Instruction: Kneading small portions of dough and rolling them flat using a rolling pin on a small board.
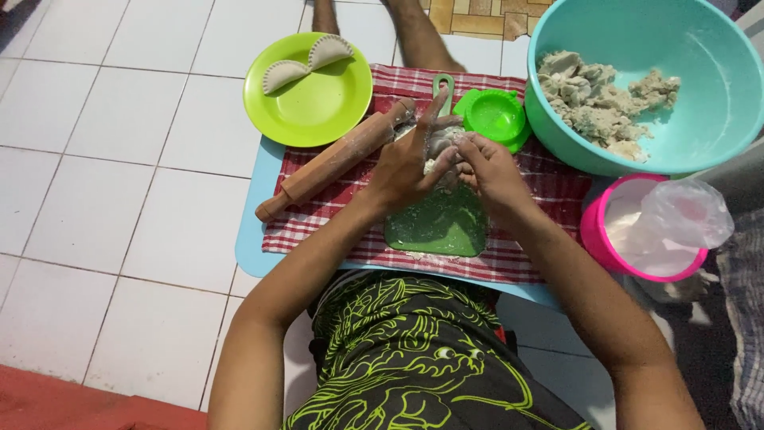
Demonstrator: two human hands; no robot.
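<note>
My left hand (410, 159) and my right hand (487, 169) meet over a green cutting board (438, 227) dusted with flour. Both press on a small lump of pale dough (439, 143) held between their fingers. The board lies on a red checked cloth (541, 187). A wooden rolling pin (334, 159) rests on the cloth just left of my left hand. A green dumpling press (495, 115) sits right behind my right hand.
A lime plate (318, 103) at the back left carries two folded dumplings (306, 62). A teal bowl (716, 95) with dough chunks stands at the back right. A pink bowl (597, 239) of flour with a plastic bag is at the right. White floor tiles lie to the left.
</note>
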